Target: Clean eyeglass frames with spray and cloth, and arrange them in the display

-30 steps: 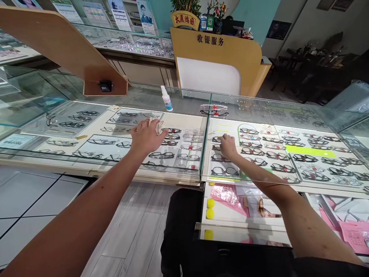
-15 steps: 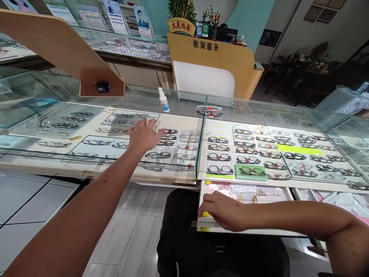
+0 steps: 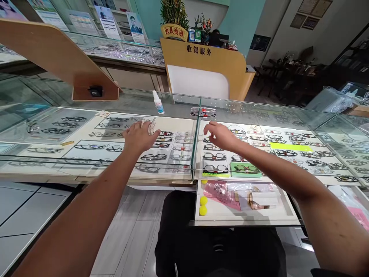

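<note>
My left hand [image 3: 140,137] lies over the left part of the glass counter top [image 3: 175,107], its fingers around a crumpled whitish cloth [image 3: 152,128] that shows beside the thumb. Just beyond it a small white spray bottle [image 3: 158,103] with a blue label stands upright. My right hand [image 3: 220,135] hovers above the right part of the glass, fingers loosely bent and apart, with nothing visible in them. Two pairs of eyeglasses [image 3: 203,112], one clear and one dark, both with red marks, sit a little beyond the right hand.
Rows of eyeglasses [image 3: 215,156] lie beneath the glass. A drawer [image 3: 219,217] with plastic bags and yellow round pieces [image 3: 203,210] is pulled out over my lap. The back of a wooden mirror or stand [image 3: 95,93] rises at left. A cashier desk [image 3: 201,57] stands ahead.
My right hand has left the drawer's front edge and moved up and forward over the counter glass. My left hand stays at nearly the same spot with the cloth. The view has shifted slightly.
</note>
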A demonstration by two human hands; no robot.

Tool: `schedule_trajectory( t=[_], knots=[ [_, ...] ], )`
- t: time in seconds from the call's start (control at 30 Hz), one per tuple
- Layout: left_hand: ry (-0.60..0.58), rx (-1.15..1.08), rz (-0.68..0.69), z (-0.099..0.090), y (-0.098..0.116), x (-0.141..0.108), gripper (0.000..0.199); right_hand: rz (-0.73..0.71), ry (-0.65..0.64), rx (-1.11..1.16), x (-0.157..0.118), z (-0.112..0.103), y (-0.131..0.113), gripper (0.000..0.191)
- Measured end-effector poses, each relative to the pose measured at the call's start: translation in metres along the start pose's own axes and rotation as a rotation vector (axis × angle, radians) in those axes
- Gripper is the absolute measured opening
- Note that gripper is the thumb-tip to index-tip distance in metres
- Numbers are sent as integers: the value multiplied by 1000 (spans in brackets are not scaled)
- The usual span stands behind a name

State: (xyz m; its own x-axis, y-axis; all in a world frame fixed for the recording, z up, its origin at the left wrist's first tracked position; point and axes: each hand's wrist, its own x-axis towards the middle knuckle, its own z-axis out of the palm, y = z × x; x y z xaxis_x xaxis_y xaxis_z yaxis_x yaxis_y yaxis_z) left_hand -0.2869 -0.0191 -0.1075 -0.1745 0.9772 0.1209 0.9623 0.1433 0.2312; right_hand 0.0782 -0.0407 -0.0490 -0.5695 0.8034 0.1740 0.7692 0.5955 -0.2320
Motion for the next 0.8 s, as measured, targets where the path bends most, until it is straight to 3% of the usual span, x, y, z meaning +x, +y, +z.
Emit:
schedule_trajectory(
  t=[0.27,0.47,0.67,0.8],
  knots=[
    [16,17,1,2,0,0,87,132,-2,-261,76,10,52,48],
    [12,32,-4,3,-1,0,81,82,14,-308,106,30,65,41],
    [0,22,-6,3,-2,1,83,76,41,-280,105,35,54,44],
    [-3,24,-15,3,-1,1,82,17,96,-73,65,9,18,43]
  ],
)
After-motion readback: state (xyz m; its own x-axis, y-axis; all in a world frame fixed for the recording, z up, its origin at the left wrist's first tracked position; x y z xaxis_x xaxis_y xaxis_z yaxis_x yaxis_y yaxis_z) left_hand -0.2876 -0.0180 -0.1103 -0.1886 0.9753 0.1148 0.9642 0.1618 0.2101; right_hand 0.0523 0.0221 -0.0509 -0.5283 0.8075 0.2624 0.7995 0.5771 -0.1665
